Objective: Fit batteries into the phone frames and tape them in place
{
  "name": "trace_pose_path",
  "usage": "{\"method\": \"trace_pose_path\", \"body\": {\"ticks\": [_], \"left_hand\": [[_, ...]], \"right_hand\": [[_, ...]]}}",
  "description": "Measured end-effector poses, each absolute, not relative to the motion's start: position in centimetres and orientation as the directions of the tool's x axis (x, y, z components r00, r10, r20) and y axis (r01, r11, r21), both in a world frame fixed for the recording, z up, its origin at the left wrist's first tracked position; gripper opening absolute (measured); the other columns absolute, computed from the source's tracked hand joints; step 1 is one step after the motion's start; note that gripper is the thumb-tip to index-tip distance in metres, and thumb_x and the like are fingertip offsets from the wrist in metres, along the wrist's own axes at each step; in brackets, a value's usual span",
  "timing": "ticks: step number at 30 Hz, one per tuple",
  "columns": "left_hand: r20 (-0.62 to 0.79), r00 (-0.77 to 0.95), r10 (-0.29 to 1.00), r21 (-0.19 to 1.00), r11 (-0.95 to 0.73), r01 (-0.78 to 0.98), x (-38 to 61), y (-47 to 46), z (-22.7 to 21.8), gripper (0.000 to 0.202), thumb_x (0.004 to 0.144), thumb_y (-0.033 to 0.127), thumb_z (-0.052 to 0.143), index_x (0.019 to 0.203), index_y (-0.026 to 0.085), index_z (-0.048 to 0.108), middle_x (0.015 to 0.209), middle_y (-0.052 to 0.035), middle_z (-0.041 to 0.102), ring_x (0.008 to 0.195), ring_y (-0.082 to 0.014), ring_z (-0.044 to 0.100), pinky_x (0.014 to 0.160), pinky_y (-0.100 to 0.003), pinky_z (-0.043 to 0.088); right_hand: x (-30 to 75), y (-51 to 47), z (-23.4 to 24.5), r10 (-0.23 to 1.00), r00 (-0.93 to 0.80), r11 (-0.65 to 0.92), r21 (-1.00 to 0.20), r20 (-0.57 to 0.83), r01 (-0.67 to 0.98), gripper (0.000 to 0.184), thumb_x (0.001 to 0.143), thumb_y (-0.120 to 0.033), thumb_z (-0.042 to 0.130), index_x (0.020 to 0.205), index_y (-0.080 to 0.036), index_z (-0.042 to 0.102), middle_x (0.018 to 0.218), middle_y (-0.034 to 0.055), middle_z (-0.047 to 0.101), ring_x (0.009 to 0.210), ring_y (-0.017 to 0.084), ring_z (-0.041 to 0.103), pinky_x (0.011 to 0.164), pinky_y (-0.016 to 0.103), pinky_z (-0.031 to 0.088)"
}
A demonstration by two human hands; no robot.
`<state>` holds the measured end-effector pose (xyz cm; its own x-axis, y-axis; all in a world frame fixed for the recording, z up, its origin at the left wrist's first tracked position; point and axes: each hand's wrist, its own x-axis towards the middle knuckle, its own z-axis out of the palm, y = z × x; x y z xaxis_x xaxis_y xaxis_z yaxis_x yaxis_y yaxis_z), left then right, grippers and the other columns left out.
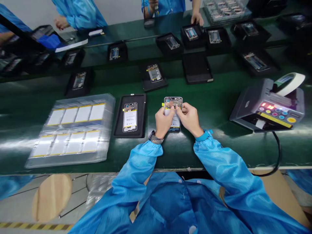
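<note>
An opened phone body (173, 103), its circuit board and white battery showing, is held above the green belt (214, 107). My left hand (163, 121) grips its left side, fingers curled round the edge. My right hand (188, 117) grips the right side, thumb and fingers pinched over the middle of the phone. To the left lies a black tray (141, 113) with another opened phone (130, 117) in it. Further left is a stack of clear trays (73, 130) with several white batteries.
A grey tape dispenser (268, 107) with coloured buttons and a tape roll stands at the right, its cable running off the edge. Several black trays (197, 68) with phones lie further along the belt. Other people in blue coats stand at the far side, one hand (197, 19) on a tray.
</note>
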<state>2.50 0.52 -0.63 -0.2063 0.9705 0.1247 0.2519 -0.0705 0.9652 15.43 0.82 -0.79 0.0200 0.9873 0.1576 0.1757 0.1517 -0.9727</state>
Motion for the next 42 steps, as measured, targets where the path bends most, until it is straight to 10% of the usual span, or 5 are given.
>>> {"method": "trace_pose_path", "body": {"ticks": [12, 21, 42], "left_hand": [[0.146, -0.205, 0.968, 0.963, -0.092, 0.254, 2.40, 0.48, -0.52, 0.028, 0.090, 0.039, 0.068, 0.077, 0.015, 0.066, 0.070, 0.0010, 0.061, 0.065, -0.0118, 0.051, 0.062, -0.023, 0.038], [0.139, -0.218, 0.966, 0.948, -0.067, 0.310, 2.64, 0.42, -0.39, 0.026, 0.085, 0.030, 0.071, 0.066, 0.015, 0.062, 0.069, 0.0005, 0.060, 0.065, -0.0122, 0.052, 0.062, -0.024, 0.036], [0.255, -0.108, 0.961, 0.927, -0.212, 0.309, 1.89, 0.51, -0.88, 0.029, 0.095, 0.042, 0.063, 0.081, 0.017, 0.064, 0.076, -0.0007, 0.059, 0.070, -0.0136, 0.051, 0.065, -0.025, 0.038]], "right_hand": [[15.26, 0.74, -0.81, 0.985, 0.027, 0.168, -0.981, 0.171, 0.099, 0.033, 0.092, -0.050, 0.065, 0.080, -0.020, 0.056, 0.069, 0.0001, 0.062, 0.056, 0.012, 0.052, 0.051, 0.024, 0.036], [15.16, 0.83, -0.88, 0.981, 0.111, 0.142, -0.978, 0.159, 0.150, 0.045, 0.082, -0.044, 0.070, 0.063, -0.023, 0.035, 0.053, -0.0068, 0.034, 0.050, 0.008, 0.026, 0.049, 0.025, 0.019], [15.67, 1.10, -0.57, 0.990, 0.059, 0.120, -0.990, 0.124, 0.069, 0.052, 0.083, -0.068, 0.071, 0.072, -0.022, 0.050, 0.060, -0.0030, 0.049, 0.056, 0.012, 0.042, 0.050, 0.025, 0.032]]}}
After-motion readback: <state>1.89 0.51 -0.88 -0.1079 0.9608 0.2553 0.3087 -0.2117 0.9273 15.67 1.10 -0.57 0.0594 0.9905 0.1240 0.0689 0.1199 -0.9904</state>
